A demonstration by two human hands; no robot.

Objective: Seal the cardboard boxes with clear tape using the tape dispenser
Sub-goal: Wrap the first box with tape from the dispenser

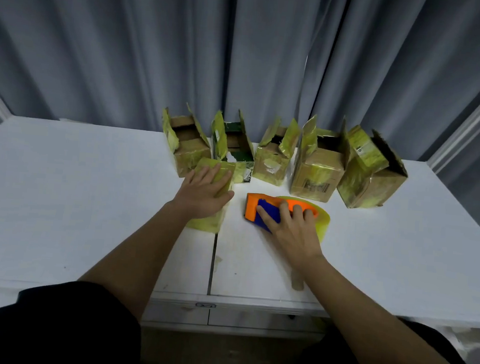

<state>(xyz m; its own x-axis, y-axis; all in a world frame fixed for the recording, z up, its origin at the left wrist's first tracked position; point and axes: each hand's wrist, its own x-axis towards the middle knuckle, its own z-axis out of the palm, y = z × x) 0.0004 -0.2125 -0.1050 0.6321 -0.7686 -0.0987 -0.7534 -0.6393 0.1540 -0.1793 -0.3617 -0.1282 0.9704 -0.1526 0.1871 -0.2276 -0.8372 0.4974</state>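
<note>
While the left hand (203, 191) lies flat, fingers straight, on the near box (212, 197), the right hand (287, 226) curls over the tape dispenser (282, 211) just right of it, long axis across the table (85, 212). Five open boxes (318, 171) stand behind; path unobstructed.

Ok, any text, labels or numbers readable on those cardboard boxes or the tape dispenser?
None can be read.
Barcode label on the brown cardboard box second from right: blurred.
Printed label on the rightmost cardboard box's yellowish flap: too small.
Orange and blue plastic tape dispenser: no text visible.
</note>
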